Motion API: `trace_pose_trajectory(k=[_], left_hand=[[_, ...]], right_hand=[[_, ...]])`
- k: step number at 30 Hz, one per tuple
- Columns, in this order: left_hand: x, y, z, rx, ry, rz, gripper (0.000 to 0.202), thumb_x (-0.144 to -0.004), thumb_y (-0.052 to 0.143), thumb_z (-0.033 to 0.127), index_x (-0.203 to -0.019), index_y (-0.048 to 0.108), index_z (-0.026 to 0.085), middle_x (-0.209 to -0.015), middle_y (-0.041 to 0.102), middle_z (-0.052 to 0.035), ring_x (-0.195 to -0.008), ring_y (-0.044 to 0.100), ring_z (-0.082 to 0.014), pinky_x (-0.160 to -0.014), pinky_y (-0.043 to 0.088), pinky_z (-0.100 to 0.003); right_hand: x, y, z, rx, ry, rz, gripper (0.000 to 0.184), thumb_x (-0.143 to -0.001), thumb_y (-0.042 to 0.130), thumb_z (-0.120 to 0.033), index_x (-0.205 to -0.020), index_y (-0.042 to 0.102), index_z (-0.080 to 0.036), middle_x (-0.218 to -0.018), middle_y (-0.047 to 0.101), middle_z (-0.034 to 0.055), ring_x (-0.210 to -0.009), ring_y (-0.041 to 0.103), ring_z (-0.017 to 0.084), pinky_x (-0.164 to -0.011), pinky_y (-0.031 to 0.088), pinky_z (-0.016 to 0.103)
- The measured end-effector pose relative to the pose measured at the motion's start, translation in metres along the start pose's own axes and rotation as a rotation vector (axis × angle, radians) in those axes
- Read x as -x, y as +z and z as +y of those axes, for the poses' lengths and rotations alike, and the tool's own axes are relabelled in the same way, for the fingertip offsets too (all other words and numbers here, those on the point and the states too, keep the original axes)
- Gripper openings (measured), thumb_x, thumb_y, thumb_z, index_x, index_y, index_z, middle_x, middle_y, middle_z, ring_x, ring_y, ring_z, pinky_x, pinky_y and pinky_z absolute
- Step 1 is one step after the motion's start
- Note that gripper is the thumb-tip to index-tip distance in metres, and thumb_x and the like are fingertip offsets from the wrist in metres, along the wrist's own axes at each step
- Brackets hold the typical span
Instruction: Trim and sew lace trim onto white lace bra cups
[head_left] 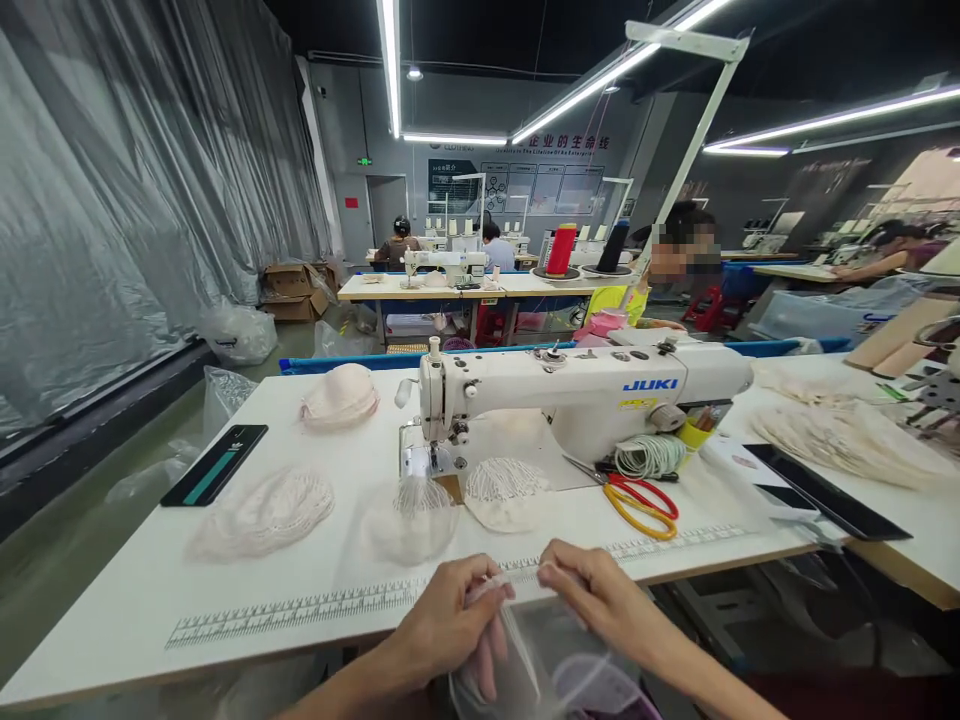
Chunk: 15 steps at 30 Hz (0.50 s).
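My left hand (pixel 457 625) and my right hand (pixel 592 595) are at the near edge of the white sewing table (pixel 112 600), both pinched on a clear, thin plastic bag (pixel 525 650) stretched between them and hanging below the table edge. A pinkish item (pixel 600 685) shows inside the bag. Just beyond my hands lie pale mesh fabric pieces (pixel 409 520) under the needle of a white Juki sewing machine (pixel 585 385).
More mesh pieces (pixel 262 515) and a padded cup (pixel 339 397) lie to the left, beside a black phone-like slab (pixel 215 464). Red and yellow scissors (pixel 641 503) and a cord coil (pixel 649 455) sit right of the machine. Other people work at tables behind.
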<state>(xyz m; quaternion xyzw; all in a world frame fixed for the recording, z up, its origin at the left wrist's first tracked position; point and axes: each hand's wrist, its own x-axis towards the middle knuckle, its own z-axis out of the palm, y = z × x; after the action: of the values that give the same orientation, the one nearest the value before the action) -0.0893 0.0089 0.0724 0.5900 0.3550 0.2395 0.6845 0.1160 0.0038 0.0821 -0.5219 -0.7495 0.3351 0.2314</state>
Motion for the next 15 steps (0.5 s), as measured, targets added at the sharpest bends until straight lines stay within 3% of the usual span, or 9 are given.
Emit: trace_pose_trajectory(k=[3,7,11,15], left_hand=[[-0.033,-0.015,0.020,-0.010,-0.027,0.051,0.031,-0.084,0.043,0.048,-0.091,0.043,0.018,-0.061,0.063,-0.0002,-0.038,0.058,-0.0136,-0.035,0.040,-0.019],[-0.091,-0.042,0.031,-0.297,-0.147,0.183,0.020,-0.084,0.043,0.033,-0.093,0.045,0.016,-0.061,0.060,0.0008,-0.049,0.063,-0.0163,-0.046,0.047,-0.025],[-0.121,-0.062,0.025,-0.517,-0.180,0.318,0.013,-0.068,0.059,0.020,-0.074,0.049,0.016,-0.056,0.052,0.0029,-0.062,0.061,-0.0181,-0.055,0.043,-0.024],[-0.122,-0.064,0.024,-0.616,-0.215,0.332,0.020,-0.062,0.062,0.018,-0.077,0.048,0.018,-0.056,0.055,0.0037,-0.059,0.059,-0.0179,-0.055,0.040,-0.024]], right_hand=[[-0.039,-0.035,0.010,0.162,-0.007,0.050,0.038,-0.091,0.030,-0.044,-0.072,0.050,-0.018,-0.048,0.038,-0.0058,-0.046,0.037,0.011,-0.047,0.029,0.022],[-0.103,-0.061,0.042,0.263,0.027,0.043,0.028,-0.087,0.038,-0.035,-0.068,0.049,-0.018,-0.051,0.047,-0.0032,-0.051,0.044,0.012,-0.053,0.033,0.023],[-0.136,-0.049,0.072,0.360,0.080,0.046,0.013,-0.084,0.045,-0.029,-0.083,0.053,-0.019,-0.064,0.059,-0.0001,-0.065,0.054,0.017,-0.058,0.034,0.025],[-0.133,-0.038,0.083,0.470,0.078,0.046,0.017,-0.085,0.048,-0.029,-0.098,0.054,-0.020,-0.072,0.064,0.0028,-0.073,0.059,0.022,-0.059,0.034,0.027]])
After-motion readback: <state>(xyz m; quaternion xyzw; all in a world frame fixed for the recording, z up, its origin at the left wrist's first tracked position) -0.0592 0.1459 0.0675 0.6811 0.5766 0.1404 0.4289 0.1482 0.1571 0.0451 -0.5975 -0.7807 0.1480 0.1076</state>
